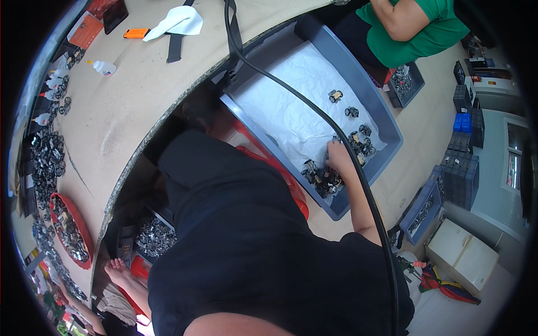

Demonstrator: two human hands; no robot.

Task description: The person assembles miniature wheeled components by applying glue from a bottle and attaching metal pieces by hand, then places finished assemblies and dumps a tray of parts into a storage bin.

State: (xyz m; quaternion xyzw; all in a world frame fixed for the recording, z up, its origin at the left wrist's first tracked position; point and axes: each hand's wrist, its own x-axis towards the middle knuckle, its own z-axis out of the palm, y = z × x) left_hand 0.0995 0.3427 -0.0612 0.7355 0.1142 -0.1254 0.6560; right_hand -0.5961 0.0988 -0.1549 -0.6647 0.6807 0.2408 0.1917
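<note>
My right hand (338, 157) reaches down into a large grey plastic bin (395, 137) on my right, its fingers curled together at a pile of small black wheeled toy cars (328, 182). What the fingers hold, if anything, is hidden. White sheeting (280, 92) lines the bin, and a few more cars lie loose on it, one with a beige top (335, 96). Off to my left, below the curved table edge, my left hand (116, 271) is held with its fingers loosely apart and nothing in it. A container of small shiny parts (156, 238) stands close to it.
A black cable (291, 89) hangs across the view over the bin. On the beige table (134, 89) are a glue bottle (105, 68), an orange-handled tool (136, 33), a red bowl of parts (72, 231) and heaps of black wheels (47, 157). A person in green (412, 33) sits beyond the bin.
</note>
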